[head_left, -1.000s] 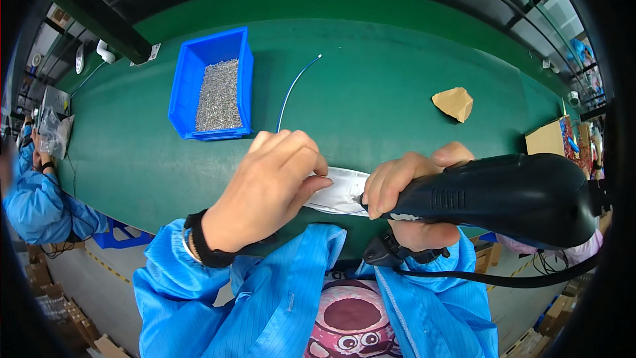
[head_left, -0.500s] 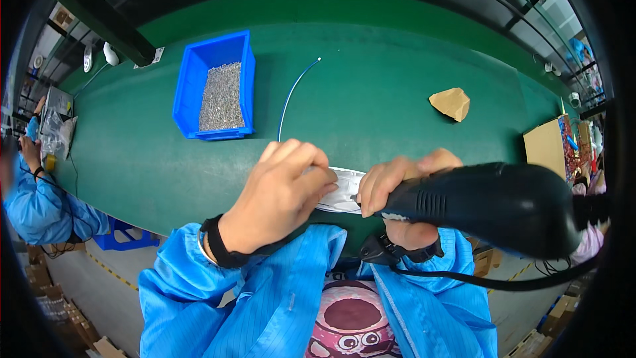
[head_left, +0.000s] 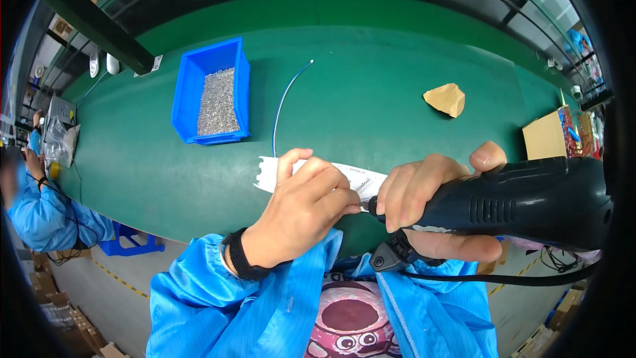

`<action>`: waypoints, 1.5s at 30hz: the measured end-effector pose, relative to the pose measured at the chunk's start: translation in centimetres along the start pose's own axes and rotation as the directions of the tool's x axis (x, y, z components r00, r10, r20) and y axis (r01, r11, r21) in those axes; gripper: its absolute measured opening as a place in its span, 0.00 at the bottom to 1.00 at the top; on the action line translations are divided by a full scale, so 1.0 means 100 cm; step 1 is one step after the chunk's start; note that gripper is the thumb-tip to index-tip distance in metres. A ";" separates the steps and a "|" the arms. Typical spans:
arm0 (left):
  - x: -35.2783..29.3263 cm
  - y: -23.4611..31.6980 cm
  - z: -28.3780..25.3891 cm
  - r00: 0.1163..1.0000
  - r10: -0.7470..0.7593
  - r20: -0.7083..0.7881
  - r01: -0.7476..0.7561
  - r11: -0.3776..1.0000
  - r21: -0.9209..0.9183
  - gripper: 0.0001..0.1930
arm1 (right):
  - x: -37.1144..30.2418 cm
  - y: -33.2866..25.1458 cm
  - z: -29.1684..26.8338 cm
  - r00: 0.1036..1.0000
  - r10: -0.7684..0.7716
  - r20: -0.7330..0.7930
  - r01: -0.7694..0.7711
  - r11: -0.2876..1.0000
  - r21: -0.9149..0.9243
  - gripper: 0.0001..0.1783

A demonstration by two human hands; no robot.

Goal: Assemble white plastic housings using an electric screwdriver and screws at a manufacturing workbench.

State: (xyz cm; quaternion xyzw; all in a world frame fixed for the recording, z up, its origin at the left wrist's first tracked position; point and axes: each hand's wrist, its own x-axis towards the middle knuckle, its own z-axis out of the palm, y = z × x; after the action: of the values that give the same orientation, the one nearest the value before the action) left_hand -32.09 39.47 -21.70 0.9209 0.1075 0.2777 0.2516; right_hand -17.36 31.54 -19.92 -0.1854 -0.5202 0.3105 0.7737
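A black electric screwdriver (head_left: 517, 199) lies in my right hand (head_left: 424, 192), its fingers wrapped round the front end and its tip pointing left. My left hand (head_left: 308, 205) is closed at the near edge of a long white plastic part (head_left: 361, 179), with thumb and fingertips pressed together beside the screwdriver's tip. Any screw there is hidden or too small to make out. The part's notched left end shows past my left hand. From behind that hand a thin blue cable (head_left: 281, 106) curves away over the green table.
A blue bin (head_left: 185, 96) of small metal pieces stands at the far left. Torn brown cardboard (head_left: 447, 99) lies at the right, with an open carton (head_left: 544, 136) beyond it. A black cord (head_left: 503, 280) runs below the screwdriver. Another person (head_left: 50, 209) works at the left.
The white part has been turned, and its notched end now shows on the left. My left hand's fingertips have moved right and down to the screwdriver's tip. The screwdriver has shifted slightly right.
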 end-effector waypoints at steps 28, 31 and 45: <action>0.001 0.009 0.010 0.989 0.046 0.137 -0.062 0.992 0.112 0.14 | -0.005 -0.011 -0.014 0.992 0.056 0.116 -0.042 0.992 -0.121 0.42; 0.010 0.006 -0.002 0.973 -0.139 0.182 0.139 0.990 0.012 0.32 | -0.019 -0.014 -0.019 0.996 0.075 0.048 -0.066 0.983 -0.170 0.42; 0.005 -0.021 -0.009 0.929 -0.108 0.354 0.077 0.992 0.103 0.35 | -0.037 -0.001 -0.020 0.990 0.074 -0.120 -0.101 0.966 -0.238 0.39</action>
State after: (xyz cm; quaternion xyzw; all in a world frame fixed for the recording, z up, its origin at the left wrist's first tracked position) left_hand -32.32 41.76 -21.91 0.9601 0.1151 0.0880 0.2394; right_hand -16.44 29.03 -23.18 -0.3184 -0.5024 0.2675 0.7581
